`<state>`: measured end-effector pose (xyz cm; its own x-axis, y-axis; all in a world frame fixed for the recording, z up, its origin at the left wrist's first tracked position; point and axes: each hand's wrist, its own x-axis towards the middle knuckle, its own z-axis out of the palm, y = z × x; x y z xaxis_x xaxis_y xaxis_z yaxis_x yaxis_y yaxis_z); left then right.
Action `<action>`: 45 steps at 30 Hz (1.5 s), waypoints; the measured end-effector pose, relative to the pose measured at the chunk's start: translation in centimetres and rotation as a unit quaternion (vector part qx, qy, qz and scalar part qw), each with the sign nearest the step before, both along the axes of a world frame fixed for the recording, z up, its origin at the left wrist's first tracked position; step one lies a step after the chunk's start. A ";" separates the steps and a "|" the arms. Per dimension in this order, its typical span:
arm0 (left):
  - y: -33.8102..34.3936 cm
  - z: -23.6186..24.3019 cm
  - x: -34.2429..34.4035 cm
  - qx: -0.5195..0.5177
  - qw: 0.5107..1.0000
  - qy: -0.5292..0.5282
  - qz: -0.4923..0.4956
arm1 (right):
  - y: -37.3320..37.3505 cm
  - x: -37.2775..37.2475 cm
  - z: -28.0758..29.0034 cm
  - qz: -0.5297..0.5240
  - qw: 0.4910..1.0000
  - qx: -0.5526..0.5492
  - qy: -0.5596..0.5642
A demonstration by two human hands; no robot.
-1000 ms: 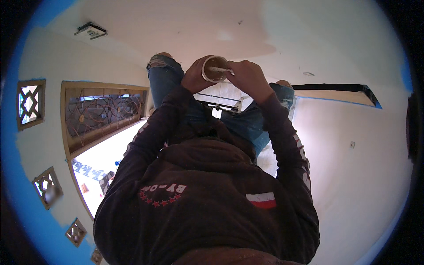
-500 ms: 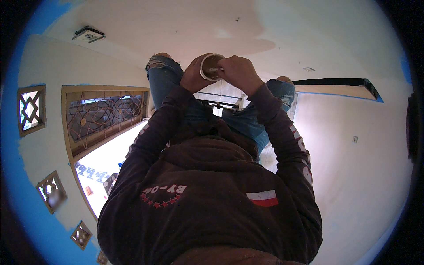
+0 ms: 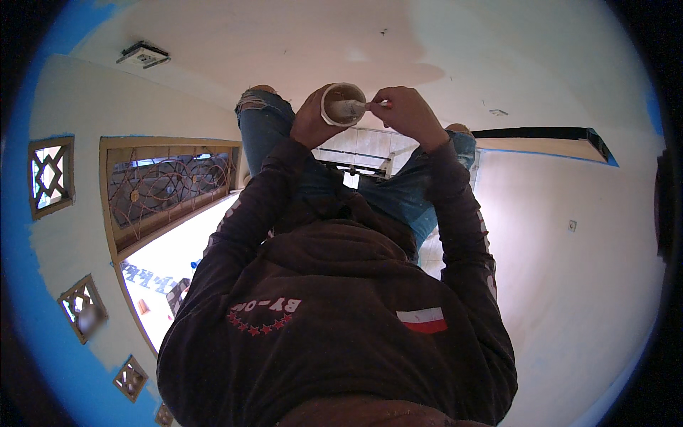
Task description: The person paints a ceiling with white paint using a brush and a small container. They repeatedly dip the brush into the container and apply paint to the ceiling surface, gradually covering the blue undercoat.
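Observation:
My left hand [image 3: 311,121] is wrapped round the side of a round cup [image 3: 343,91], whose pale rim faces me. Its inside looks brownish, and I cannot make out how much is in it. Between the fingers of my right hand [image 3: 407,116] is the handle of a paintbrush [image 3: 348,108]. A bit of red shows on the handle by the fingers. The brush's whitish head lies within the cup's mouth; whether it touches the wall is hard to tell.
Beyond the hands spreads a pale surface with a square fitting [image 3: 144,55]. At left are a grilled window [image 3: 171,186] and small latticed openings [image 3: 51,178] edged with blue paint. A dark-edged ledge [image 3: 541,133] juts out at right. My bent knees [image 3: 265,114] flank the cup.
My right hand has drawn back to the right, away from the cup. More of the paintbrush now shows, its head over the cup's mouth. The left hand and cup stay nearly in place.

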<state>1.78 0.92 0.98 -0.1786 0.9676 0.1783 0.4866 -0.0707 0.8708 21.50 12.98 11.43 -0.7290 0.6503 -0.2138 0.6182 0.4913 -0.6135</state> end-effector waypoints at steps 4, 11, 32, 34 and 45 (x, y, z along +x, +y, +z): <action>0.1 0.3 -0.1 0.001 1.000 -0.013 -0.012 | 1.0 1.1 0.3 -0.038 0.995 -0.090 0.011; 0.2 1.3 -0.1 -0.034 0.996 -0.072 -0.033 | 1.2 2.8 -1.2 -0.053 0.992 -0.106 0.031; 1.4 6.8 -1.4 0.003 0.998 -0.059 0.022 | 0.2 4.0 1.6 -0.119 0.979 -0.107 0.128; 2.1 7.6 -2.1 0.031 0.999 0.019 0.019 | 0.7 3.8 2.9 -0.130 0.977 -0.103 0.133; 2.8 10.3 -2.7 0.072 0.996 -0.008 0.042 | 0.7 2.8 8.3 -0.121 0.980 -0.041 0.154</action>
